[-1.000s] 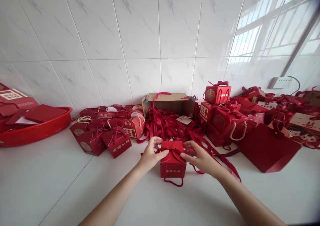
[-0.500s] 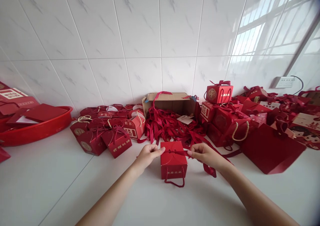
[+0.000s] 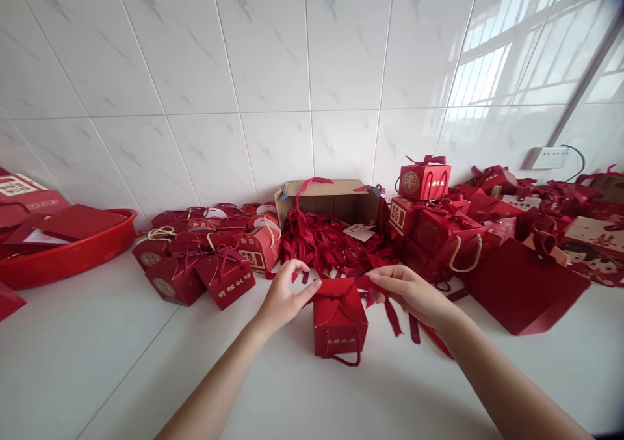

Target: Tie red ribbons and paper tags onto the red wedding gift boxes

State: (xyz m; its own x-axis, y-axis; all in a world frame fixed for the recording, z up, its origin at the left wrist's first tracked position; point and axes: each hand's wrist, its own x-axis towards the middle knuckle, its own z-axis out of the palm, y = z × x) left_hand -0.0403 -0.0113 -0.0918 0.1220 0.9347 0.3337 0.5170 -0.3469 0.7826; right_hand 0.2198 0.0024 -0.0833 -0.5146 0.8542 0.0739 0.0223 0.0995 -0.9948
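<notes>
The left hand (image 3: 285,300) has its fingers curled loosely, with a gap between them and the thumb, whose tip sits at the box's upper left edge; whether it pinches the ribbon there, I cannot tell. The right hand (image 3: 414,290) pinches the red ribbon (image 3: 361,283) between thumb and fingers, just beside the box's right edge.

At the far left a red basin (image 3: 73,261) holds flat red packets (image 3: 82,222). Next comes a cluster of red gift boxes (image 3: 175,274), some with pale cord handles. The small red box (image 3: 340,326) stands upright on the table (image 3: 146,375) between the two hands, its lid flaps folded in, the ribbon across its top and a cord handle (image 3: 347,361) hanging in front. Behind it, an open cardboard carton (image 3: 336,188) spills tangled ribbons (image 3: 322,242). Rightward are stacked boxes (image 3: 448,232), the top one tied with a bow.

The box looks light and thin-walled, stiff along its folds but easily dented if squeezed mid-panel; steadying it by its upper edges seems kindest. The ribbon looks soft, limp and probably slippery, so it is best taken close to the box, thumb against forefinger.
</notes>
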